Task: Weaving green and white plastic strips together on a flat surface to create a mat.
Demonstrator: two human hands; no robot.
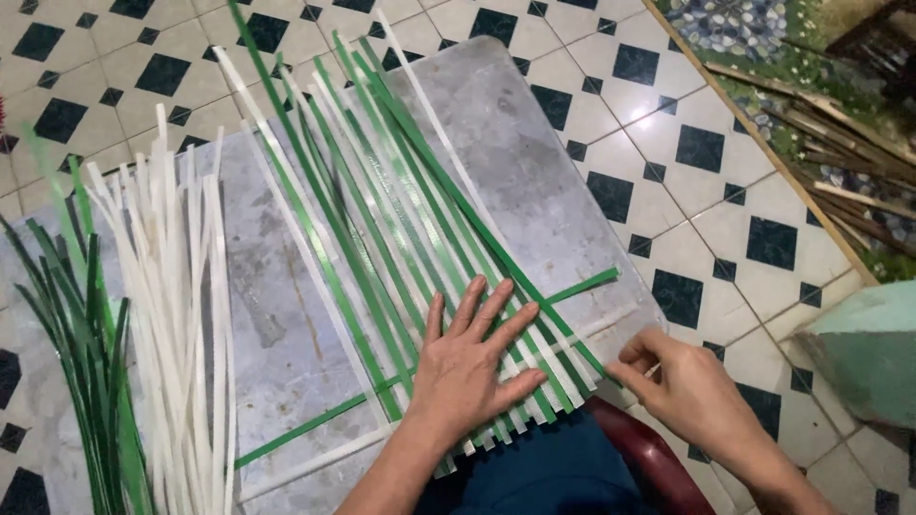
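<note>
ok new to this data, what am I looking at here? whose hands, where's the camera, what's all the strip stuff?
One picture, from a camera worn on a person's head, looking down at their own two bare hands. No machine is involved.

The left hand lies flat, fingers spread, pressing on a fan of green and white strips laid side by side on a grey board. A green cross strip and a white one beside it run across the fan. The right hand pinches at the strip ends by the board's right edge; what exactly it grips is hard to tell.

To the left lie loose bundles: white strips and green strips. The board rests on a black-and-white tiled floor.
</note>
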